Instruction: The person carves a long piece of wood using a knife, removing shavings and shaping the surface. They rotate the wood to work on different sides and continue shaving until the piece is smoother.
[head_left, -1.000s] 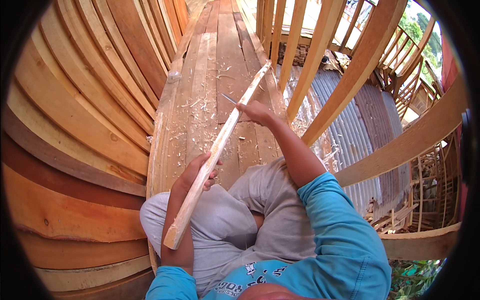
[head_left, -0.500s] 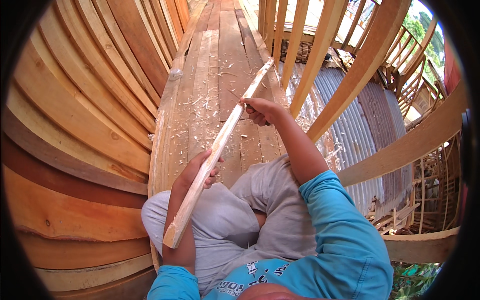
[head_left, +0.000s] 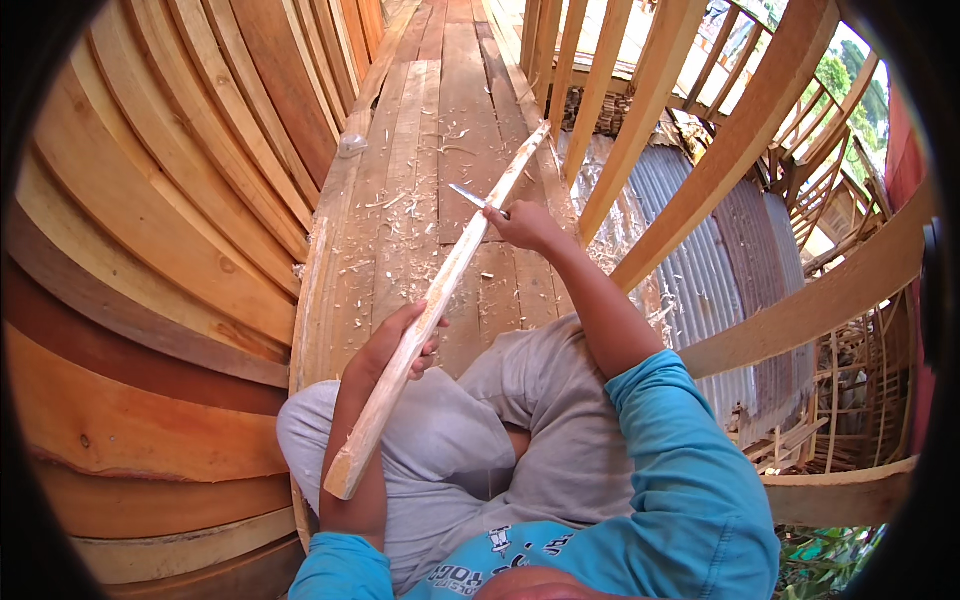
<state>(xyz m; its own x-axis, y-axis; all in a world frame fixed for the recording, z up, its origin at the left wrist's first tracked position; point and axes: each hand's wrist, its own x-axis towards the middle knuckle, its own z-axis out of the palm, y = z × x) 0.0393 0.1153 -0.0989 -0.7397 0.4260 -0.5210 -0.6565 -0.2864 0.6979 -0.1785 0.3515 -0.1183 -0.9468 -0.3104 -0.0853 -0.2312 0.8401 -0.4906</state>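
A long, pale, whittled wooden stick point(head_left: 440, 290) lies slantwise across my lap, its near end by my left forearm and its far end over the plank floor. Around its lower half my left hand point(head_left: 402, 345) is closed, fingers wrapped beneath. In my right hand point(head_left: 522, 224) is a knife point(head_left: 466, 194), held in a closed grip against the upper part of the stick. The thin blade points out to the left over the stick; most of the handle is hidden in my fingers.
Curled wood shavings point(head_left: 395, 200) litter the plank floor point(head_left: 410, 120). A wall of overlapping boards point(head_left: 170, 210) rises at left. Wooden railing slats point(head_left: 735, 150) stand at right, with a corrugated metal roof point(head_left: 690, 250) below them. A small clear plastic item point(head_left: 352, 145) lies by the left wall.
My right hand has shifted slightly down along the stick, and the knife blade has turned so that its flat shows more. My left hand keeps its hold.
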